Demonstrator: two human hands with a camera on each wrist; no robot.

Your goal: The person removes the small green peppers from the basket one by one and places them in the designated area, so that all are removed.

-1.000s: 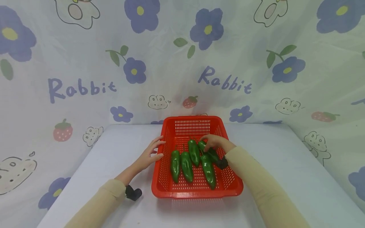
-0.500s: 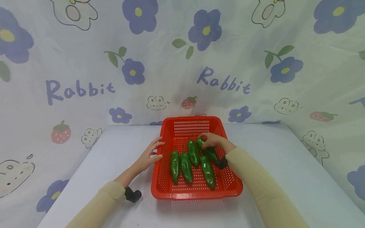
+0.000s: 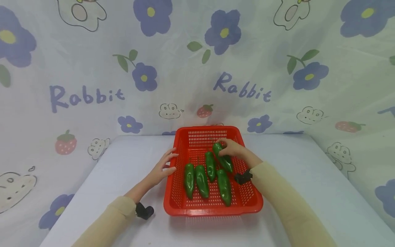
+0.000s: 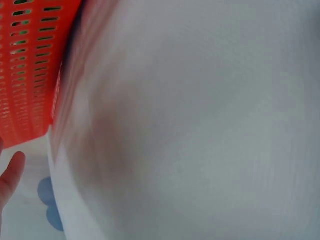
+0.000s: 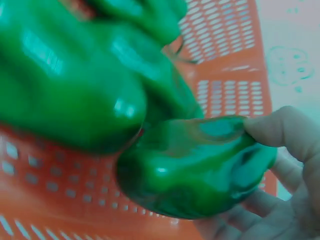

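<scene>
My right hand (image 3: 232,149) grips a long green pepper (image 3: 223,159) near its far end, inside the red plastic basket (image 3: 213,211). In the right wrist view the thumb lies on top of that pepper (image 5: 190,170) and the fingers curl beneath it. More green peppers lie on the basket floor: one (image 3: 211,166) beside the gripped pepper, one (image 3: 224,187) in front of it, and two to the left, a pepper (image 3: 202,181) and another pepper (image 3: 189,180). My left hand (image 3: 161,169) rests against the basket's left side with its fingers spread.
The basket stands on a white table (image 3: 139,151). A patterned cloth (image 3: 185,61) with flowers and rabbits hangs behind the table and along its sides. A black device (image 3: 144,211) sits on the left wrist, and another black device (image 3: 243,176) on the right.
My right hand has raised the pepper it grips and shifted it slightly toward the back of the basket. The pepper beside it has turned a little. The left hand stays in place.
</scene>
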